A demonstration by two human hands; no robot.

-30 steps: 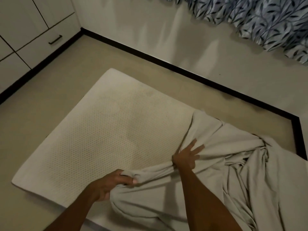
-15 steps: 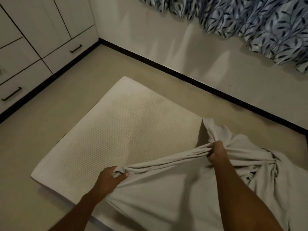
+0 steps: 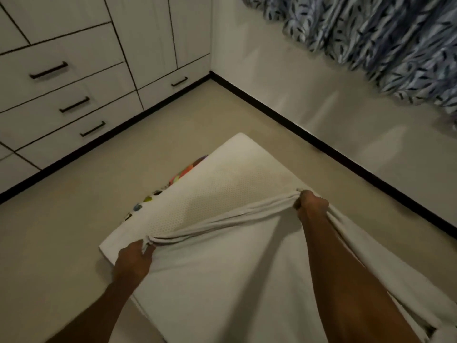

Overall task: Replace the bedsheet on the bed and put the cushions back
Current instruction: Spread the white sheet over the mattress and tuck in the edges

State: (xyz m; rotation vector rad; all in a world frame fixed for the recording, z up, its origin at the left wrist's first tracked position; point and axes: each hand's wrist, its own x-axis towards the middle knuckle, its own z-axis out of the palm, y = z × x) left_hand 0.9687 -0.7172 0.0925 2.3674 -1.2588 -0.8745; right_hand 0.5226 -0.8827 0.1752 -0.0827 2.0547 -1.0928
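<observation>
A pale foam mattress (image 3: 237,174) with a dotted top lies on the floor. A light grey bedsheet (image 3: 222,276) covers its near part, its bunched edge stretched taut between my hands. My left hand (image 3: 132,262) grips that edge at the mattress's left side. My right hand (image 3: 310,204) grips it at the right side, near the wall. The far part of the mattress is bare. A colourful patterned cloth (image 3: 183,173) peeks out from under the mattress's left edge. No cushions are in view.
White cabinets with black drawer handles (image 3: 74,105) line the left wall. A black skirting (image 3: 284,120) runs along the white wall on the right. A blue leaf-print curtain (image 3: 383,38) hangs at the top right. Beige floor (image 3: 61,231) surrounds the mattress.
My hands have spread apart and carried the sheet's edge further up over the mattress. My right hand went from flat on the sheet to a fist on it. The view lifted toward the cabinets.
</observation>
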